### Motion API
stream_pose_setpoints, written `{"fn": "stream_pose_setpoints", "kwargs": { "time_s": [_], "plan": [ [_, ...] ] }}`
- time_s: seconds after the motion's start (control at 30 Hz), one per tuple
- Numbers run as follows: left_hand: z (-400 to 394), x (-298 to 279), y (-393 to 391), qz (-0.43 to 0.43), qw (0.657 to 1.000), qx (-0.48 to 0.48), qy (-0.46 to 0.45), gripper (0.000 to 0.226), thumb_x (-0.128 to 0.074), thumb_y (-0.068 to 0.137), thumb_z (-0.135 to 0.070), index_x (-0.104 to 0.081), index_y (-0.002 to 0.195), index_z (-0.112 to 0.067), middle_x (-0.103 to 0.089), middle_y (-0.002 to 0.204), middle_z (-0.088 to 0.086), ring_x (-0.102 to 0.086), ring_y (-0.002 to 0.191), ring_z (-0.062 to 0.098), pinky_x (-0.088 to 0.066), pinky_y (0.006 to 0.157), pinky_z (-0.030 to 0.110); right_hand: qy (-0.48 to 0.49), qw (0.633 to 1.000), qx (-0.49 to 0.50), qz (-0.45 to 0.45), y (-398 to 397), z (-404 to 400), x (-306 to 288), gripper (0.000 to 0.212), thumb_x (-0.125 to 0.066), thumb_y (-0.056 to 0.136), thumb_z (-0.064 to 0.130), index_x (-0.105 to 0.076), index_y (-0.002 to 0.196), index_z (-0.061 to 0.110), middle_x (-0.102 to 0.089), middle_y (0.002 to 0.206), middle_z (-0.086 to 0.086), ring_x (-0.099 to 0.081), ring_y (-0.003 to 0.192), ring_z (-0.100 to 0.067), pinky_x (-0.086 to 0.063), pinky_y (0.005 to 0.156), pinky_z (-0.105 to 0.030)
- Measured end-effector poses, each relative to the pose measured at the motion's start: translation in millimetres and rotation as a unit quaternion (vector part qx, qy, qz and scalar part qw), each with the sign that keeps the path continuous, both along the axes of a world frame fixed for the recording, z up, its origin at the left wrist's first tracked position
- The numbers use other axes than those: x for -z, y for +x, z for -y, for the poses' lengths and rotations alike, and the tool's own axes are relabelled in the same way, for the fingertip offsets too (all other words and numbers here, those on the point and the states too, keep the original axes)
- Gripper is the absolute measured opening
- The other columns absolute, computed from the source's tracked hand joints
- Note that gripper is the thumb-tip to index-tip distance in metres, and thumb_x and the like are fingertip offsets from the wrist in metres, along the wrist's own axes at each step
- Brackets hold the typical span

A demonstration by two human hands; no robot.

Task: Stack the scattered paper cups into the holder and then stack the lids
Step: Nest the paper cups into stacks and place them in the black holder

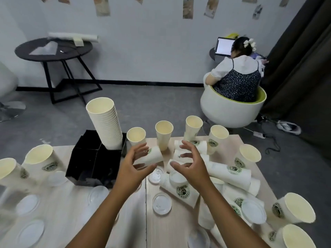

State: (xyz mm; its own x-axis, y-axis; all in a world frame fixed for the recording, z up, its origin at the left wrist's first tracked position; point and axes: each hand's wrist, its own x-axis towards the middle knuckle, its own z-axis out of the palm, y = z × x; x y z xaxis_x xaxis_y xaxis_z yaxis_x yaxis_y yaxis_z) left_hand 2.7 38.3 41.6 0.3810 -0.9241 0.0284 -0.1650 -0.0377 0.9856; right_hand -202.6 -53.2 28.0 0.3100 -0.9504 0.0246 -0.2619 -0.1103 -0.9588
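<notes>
Head view: cup (150, 157) between grips.

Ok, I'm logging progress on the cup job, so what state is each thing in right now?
Cup stack: nested, upright in holder.
Holder: other compartments without cups.
Loose cups: some upright, some lying.
Lids: scattered, unstacked.
Left hand: open, holding nothing.
Right hand: open, holding nothing.

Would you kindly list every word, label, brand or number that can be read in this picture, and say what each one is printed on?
Nothing can be quoted with confidence.
Green round logos with ring lettering on the paper cups, e.g. the lying cup: too blurred to read.
Small embossed mark on the clear lid: unreadable.
Laptop screen: bright, no text readable.
Pictures on the wall: too small and blurred to read.
</notes>
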Motion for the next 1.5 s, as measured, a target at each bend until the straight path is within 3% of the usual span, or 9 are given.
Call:
{"fn": "stream_pose_setpoints", "kwargs": {
  "time_s": [0.2,0.4,0.53,0.67,0.87,1.13,1.2,1.3,1.5],
  "plan": [
    [41,3,1,0.006,0.999,-0.04,0.017,0.074,-0.089,0.064,-0.044,-0.058,0.131,-0.045,-0.067,0.133,-0.016,-0.062,0.125,0.002,-0.056,0.103,0.044,-0.016,0.999,-0.023,-0.024,13,63,21,0.084,-0.091,0.075,0.033,-0.044,0.143,0.04,-0.048,0.142,0.022,-0.052,0.12,0.002,-0.05,0.083,-0.025],
    [53,21,7,0.01,0.995,-0.089,0.031,0.07,-0.092,0.076,-0.013,-0.058,0.132,-0.038,-0.069,0.129,-0.015,-0.063,0.121,-0.003,-0.055,0.102,0.043,-0.03,0.997,-0.019,-0.065,49,113,50,0.101,-0.092,0.065,0.046,-0.036,0.149,0.035,-0.04,0.144,0.015,-0.041,0.138,-0.018,-0.039,0.114,-0.039],
    [57,27,15,0.007,0.994,-0.106,0.037,0.071,-0.093,0.074,-0.013,-0.059,0.133,-0.035,-0.069,0.126,-0.023,-0.064,0.12,-0.001,-0.056,0.1,0.042,-0.02,0.996,0.003,-0.089,73,144,64,0.11,-0.093,0.069,0.039,-0.028,0.157,0.025,-0.033,0.159,0.003,-0.027,0.149,-0.019,-0.027,0.117,-0.031],
    [63,30,21,0.004,0.993,-0.11,0.039,0.07,-0.091,0.076,-0.007,-0.06,0.134,-0.032,-0.068,0.127,-0.023,-0.065,0.12,0.0,-0.058,0.1,0.044,-0.009,0.995,-0.008,-0.096,88,164,76,0.108,-0.093,0.069,0.04,-0.031,0.156,0.023,-0.033,0.159,0.001,-0.031,0.148,-0.022,-0.032,0.121,-0.041],
    [63,36,28,0.004,0.992,-0.111,0.052,0.066,-0.09,0.077,-0.007,-0.062,0.13,-0.034,-0.069,0.124,-0.025,-0.065,0.12,0.0,-0.058,0.1,0.041,-0.023,0.994,-0.005,-0.103,102,178,93,0.102,-0.094,0.068,0.038,-0.037,0.152,0.02,-0.04,0.149,0.0,-0.037,0.142,-0.024,-0.036,0.118,-0.044],
    [35,32,38,0.005,0.994,-0.098,0.058,0.065,-0.091,0.078,-0.011,-0.062,0.131,-0.034,-0.071,0.125,-0.018,-0.064,0.125,0.005,-0.057,0.101,0.042,-0.061,0.995,0.007,-0.084,96,171,67,0.085,-0.095,0.065,0.031,-0.048,0.136,0.022,-0.049,0.135,0.001,-0.046,0.13,-0.024,-0.04,0.107,-0.033],
    [22,28,40,0.009,0.994,-0.093,0.051,0.066,-0.091,0.077,-0.011,-0.062,0.132,-0.032,-0.07,0.127,-0.019,-0.063,0.126,0.004,-0.058,0.1,0.037,-0.072,0.996,0.007,-0.046,85,152,45,0.086,-0.093,0.062,0.038,-0.046,0.133,0.03,-0.051,0.134,0.005,-0.052,0.127,-0.018,-0.048,0.105,-0.038],
    [-3,26,41,0.021,0.995,-0.084,0.05,0.068,-0.091,0.077,-0.011,-0.06,0.134,-0.031,-0.068,0.131,-0.02,-0.061,0.128,0.002,-0.057,0.099,0.028,-0.07,0.997,-0.014,-0.007,66,106,12,0.088,-0.098,0.064,0.031,-0.046,0.135,0.028,-0.053,0.136,0.009,-0.056,0.121,-0.006,-0.05,0.097,-0.023],
    [-55,42,44,0.058,0.992,-0.08,0.08,0.076,-0.094,0.073,-0.019,-0.057,0.135,-0.042,-0.065,0.133,-0.023,-0.061,0.126,0.002,-0.055,0.1,0.032,-0.022,0.989,-0.145,-0.016,57,7,13,0.089,-0.098,0.06,0.028,-0.048,0.134,0.03,-0.054,0.133,0.023,-0.055,0.122,-0.002,-0.045,0.095,-0.013]
  ]
}}
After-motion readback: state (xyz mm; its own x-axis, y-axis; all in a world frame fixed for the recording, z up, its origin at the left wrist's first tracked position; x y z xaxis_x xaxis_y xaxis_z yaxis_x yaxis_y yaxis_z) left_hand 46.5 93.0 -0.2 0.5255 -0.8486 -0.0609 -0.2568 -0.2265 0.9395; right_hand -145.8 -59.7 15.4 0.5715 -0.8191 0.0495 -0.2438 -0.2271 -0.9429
